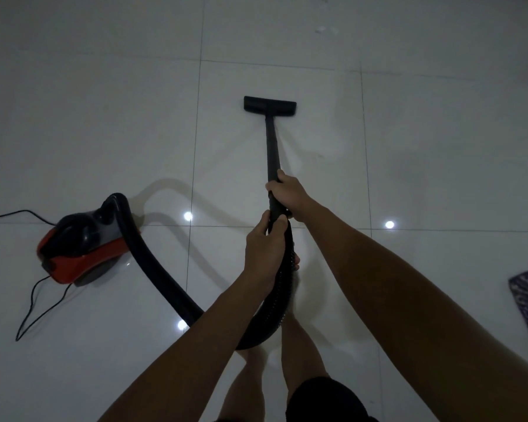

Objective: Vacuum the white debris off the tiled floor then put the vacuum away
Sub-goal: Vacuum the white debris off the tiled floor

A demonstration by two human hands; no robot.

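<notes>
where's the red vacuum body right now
In the head view the red vacuum body sits on the tiled floor at the left, beside the person's left arm, its black hose curving right toward the hands.

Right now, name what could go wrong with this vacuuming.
The hose loops close around the bare feet, so a step could snag it. The power cord lies slack beside the vacuum body, another trip hazard. The floor nozzle sits short of the white debris, which could be missed.
</notes>
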